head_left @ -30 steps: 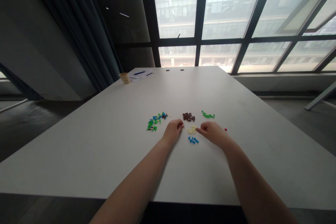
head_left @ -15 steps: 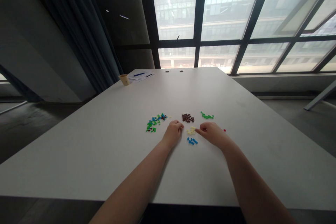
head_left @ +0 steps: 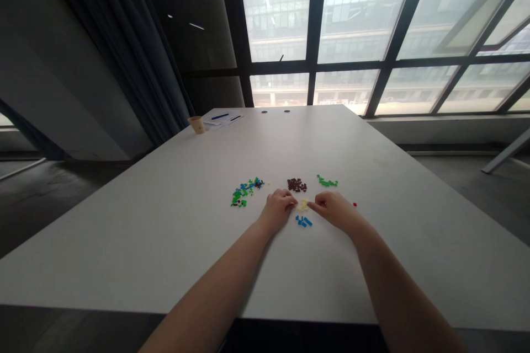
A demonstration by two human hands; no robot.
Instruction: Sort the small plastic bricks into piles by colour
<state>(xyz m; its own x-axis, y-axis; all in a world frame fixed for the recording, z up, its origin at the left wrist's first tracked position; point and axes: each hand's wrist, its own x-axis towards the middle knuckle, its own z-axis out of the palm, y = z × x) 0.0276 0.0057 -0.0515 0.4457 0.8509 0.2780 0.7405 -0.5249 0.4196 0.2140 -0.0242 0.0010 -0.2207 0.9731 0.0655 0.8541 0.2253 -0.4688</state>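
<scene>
At the middle of the white table point(head_left: 165, 242), the left hand point(head_left: 278, 208) and right hand point(head_left: 334, 209) curl in at a pale yellow brick pile point(head_left: 303, 204), any grip unclear, with a brown pile point(head_left: 296, 185), blue pile point(head_left: 303, 221) and green pile point(head_left: 327, 181) lying apart and a mixed heap point(head_left: 244, 192) left.

- I watch through one head-worn camera, set above the near edge of the bench point(head_left: 124, 231).
- It faces forward and down, along the bench toward the tall windows point(head_left: 356, 22).
- It sits fairly close behind the left grip point(head_left: 278, 210) and right grip point(head_left: 336, 210), both central in my frame.
</scene>
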